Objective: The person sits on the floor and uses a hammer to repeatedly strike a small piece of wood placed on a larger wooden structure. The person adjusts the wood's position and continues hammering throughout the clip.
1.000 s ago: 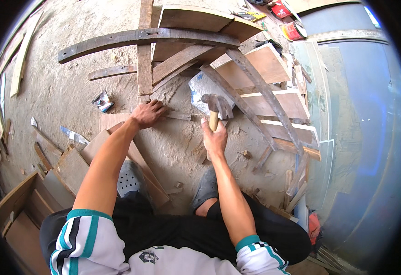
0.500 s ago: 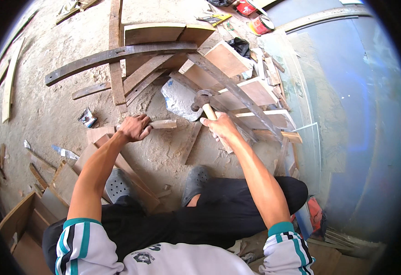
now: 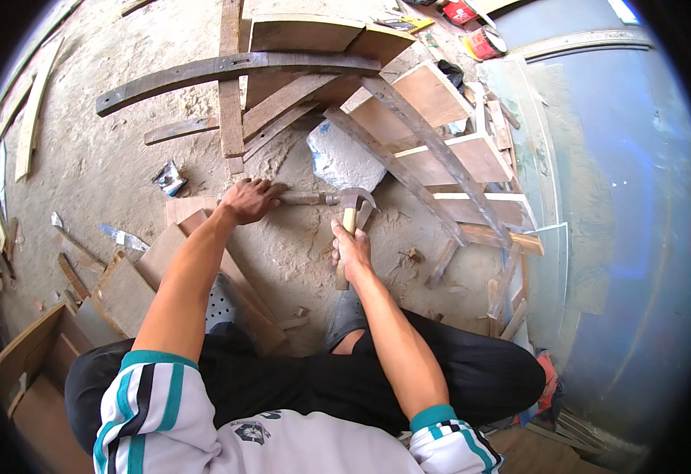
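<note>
A short strip of wood (image 3: 302,198) lies sideways above the floor, one end under my left hand (image 3: 252,201), whose fingers close over it. My right hand (image 3: 353,251) grips a claw hammer (image 3: 351,217) by its pale wooden handle. The hammer's striking face is at the strip's right end, touching or very close to it, and its claw points right. Behind the hammer rests a whitish stone-like block (image 3: 347,156). Reddish boards (image 3: 239,276) lie below my left wrist, beside my shoe.
A frame of nailed boards with a curved dark beam (image 3: 195,73) stands ahead. Slanted planks (image 3: 440,162) flank the block on the right. A pane of glass (image 3: 552,261) leans near the blue-grey sheet (image 3: 638,197). A wooden box (image 3: 26,359) stands at lower left.
The hammer has swung left and turned, bringing its head to the strip's end. My left hand keeps the strip, its fingers stretched more forward. The whole view has shifted slightly.
</note>
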### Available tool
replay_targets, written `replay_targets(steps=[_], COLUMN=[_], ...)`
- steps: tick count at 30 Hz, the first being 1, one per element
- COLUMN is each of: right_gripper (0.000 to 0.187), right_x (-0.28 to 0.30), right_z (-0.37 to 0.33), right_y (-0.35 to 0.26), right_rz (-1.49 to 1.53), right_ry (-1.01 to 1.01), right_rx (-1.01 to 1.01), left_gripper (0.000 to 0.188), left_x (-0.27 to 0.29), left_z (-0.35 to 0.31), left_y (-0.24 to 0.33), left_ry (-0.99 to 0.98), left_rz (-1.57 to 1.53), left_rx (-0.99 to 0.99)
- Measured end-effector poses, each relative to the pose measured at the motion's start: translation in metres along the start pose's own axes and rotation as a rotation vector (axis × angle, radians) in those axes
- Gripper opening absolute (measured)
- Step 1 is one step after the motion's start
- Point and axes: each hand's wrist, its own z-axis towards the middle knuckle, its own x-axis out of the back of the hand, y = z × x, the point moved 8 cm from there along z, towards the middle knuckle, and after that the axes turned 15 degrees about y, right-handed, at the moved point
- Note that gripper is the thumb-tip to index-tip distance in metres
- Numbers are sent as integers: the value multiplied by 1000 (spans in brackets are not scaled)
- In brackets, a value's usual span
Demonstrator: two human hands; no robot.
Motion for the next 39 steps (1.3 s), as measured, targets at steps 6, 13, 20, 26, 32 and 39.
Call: replay_targets(steps=[6,13,20,26,32,39], right_gripper=[32,31,37,44,34,29], right_x=[14,-2,-16,-9,54,135], right_z=[11,32,75,46,-18,-155], right_y=[47,54,84,-14,-239,-343], right_rz=[-57,-158,-331,-925,-66,-431], right_ry=[115,87,148,-181,-504,-333], right_rx=[-2,-166,-95,211,524,985], left_gripper=[56,56,51,48,49,48], left_x=[11,60,144,216,254,278], left_z=[10,22,39,43,46,66], left_y=[18,51,131,172,193,216], left_ry=[-231,-29,-153,-148,-148,-47], left_rz=[-35,-510,-819,-785,-757,-613], left_rx=[106,261,276,224,245,68])
